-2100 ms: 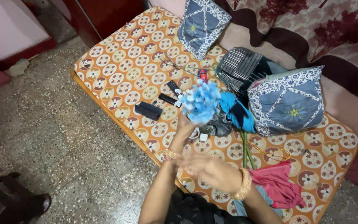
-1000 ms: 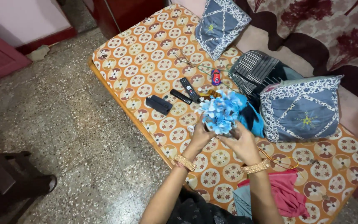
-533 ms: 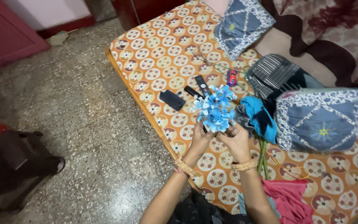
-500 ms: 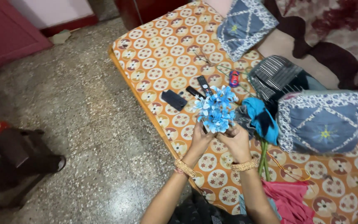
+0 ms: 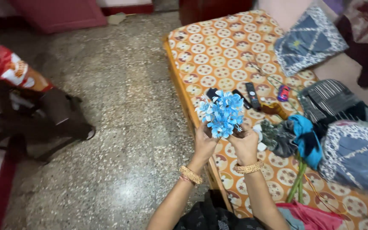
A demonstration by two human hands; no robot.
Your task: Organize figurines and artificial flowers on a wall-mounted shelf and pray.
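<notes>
Both hands, left [image 5: 204, 144] and right [image 5: 245, 144], clamped round a blue artificial flower bunch [image 5: 223, 113] right over the bed's edge [image 5: 189, 111], open terrazzo floor [image 5: 128, 127] alongside.

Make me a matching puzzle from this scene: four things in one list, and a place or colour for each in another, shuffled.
Things:
1. flower bunch
2. remote control
3. pink cloth
4. bangles

Descriptions:
A. on both wrists
B. lying on the patterned bed cover
C. held in both hands
D. bottom edge, by the right arm

Pairs: 1-C, 2-B, 3-D, 4-A
</notes>
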